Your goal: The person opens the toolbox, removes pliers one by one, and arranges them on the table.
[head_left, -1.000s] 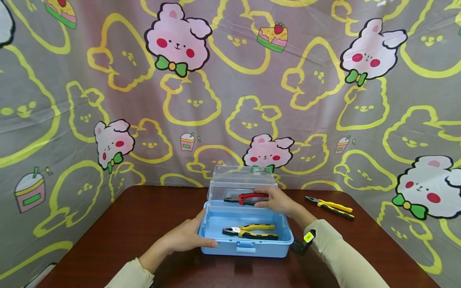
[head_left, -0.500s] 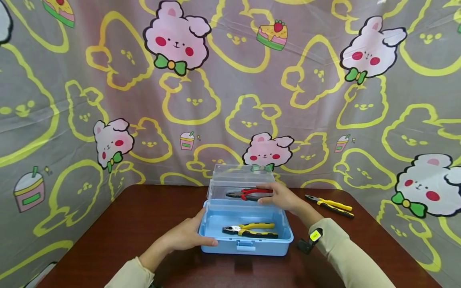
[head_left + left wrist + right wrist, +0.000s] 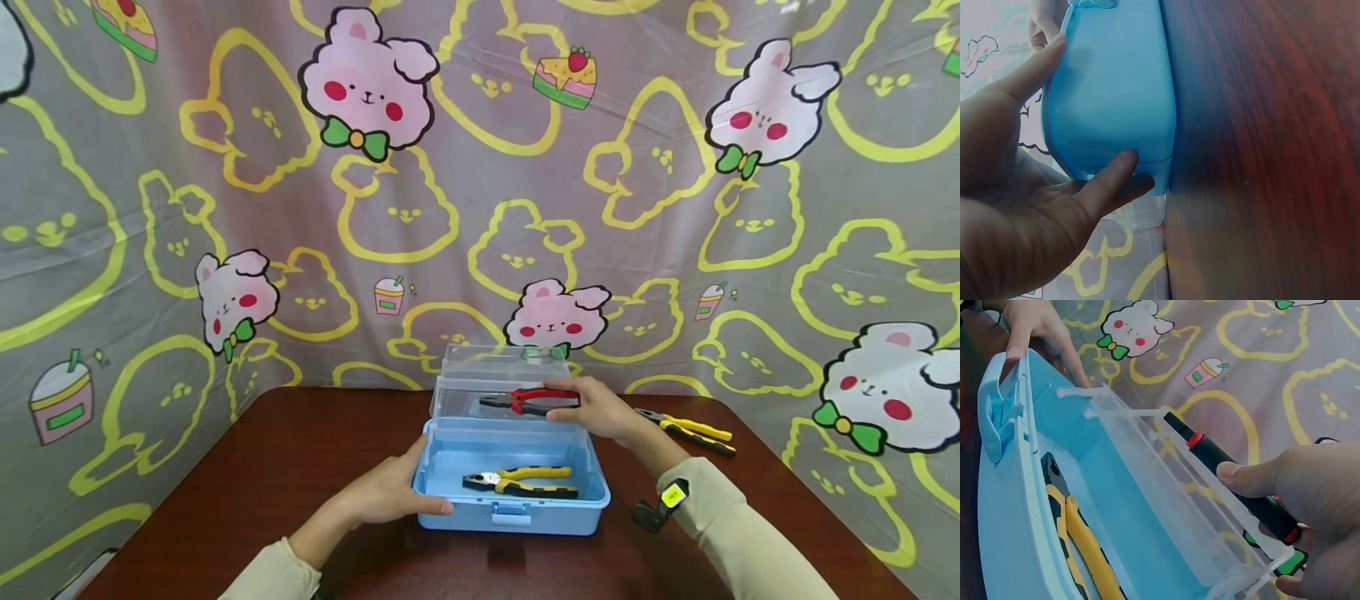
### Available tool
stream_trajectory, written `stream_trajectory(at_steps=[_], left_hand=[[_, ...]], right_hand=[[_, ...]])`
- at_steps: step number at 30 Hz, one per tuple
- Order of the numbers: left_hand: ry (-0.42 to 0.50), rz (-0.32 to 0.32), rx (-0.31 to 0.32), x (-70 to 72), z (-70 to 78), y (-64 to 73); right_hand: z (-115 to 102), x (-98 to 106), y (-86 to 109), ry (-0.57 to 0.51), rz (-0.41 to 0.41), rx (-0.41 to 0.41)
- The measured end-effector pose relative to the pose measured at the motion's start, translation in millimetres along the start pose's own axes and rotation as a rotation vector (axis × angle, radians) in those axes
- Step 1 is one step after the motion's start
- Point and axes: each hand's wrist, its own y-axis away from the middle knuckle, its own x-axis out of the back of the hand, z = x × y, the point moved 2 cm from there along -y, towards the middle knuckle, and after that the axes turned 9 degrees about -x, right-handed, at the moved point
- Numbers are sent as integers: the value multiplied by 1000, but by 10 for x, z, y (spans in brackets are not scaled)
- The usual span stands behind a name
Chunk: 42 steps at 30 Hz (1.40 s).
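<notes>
Item, nearest us: left grip (image 3: 390, 492), clasping one end of a light-blue rectangular plastic toolbox (image 3: 450, 522), thumb along its front wall.
Item: said toolbox, right of that grip, standing on a dark red-brown table (image 3: 300, 450).
Item: metal pliers with yellow-and-black handles (image 3: 504, 483), lying inside the toolbox, right of the left grip and nearer us than the right.
Item: right grip (image 3: 600, 408), farther off, pinching metal pliers with red-and-black handles (image 3: 519, 401) by those handles, head pointing left, held aloft.
Item: clear plastic lid (image 3: 1166, 487), tilted back, left of the right grip; whether the red pair touches it we cannot tell.
Item: second yellow-and-black-handled pliers (image 3: 672, 423), on the table, right of the right grip.
Item, farthest: grey rabbit-print curtain (image 3: 465, 175).
Change: over the last second the right grip has carried the red pair rightward and slightly up; the left grip stays. We judge the red pair unplaced, the toolbox steadied.
</notes>
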Motion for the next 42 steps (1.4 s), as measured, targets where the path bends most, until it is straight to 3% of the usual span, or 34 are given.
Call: stream_trajectory(at_steps=[25,42], left_hand=[[-10,6,-6,-12,-9,2],[-29,15,5,-5,-9,3]], right_hand=[[234,298,216,-55,13,-8],[377,394,311,-10,75,-56]])
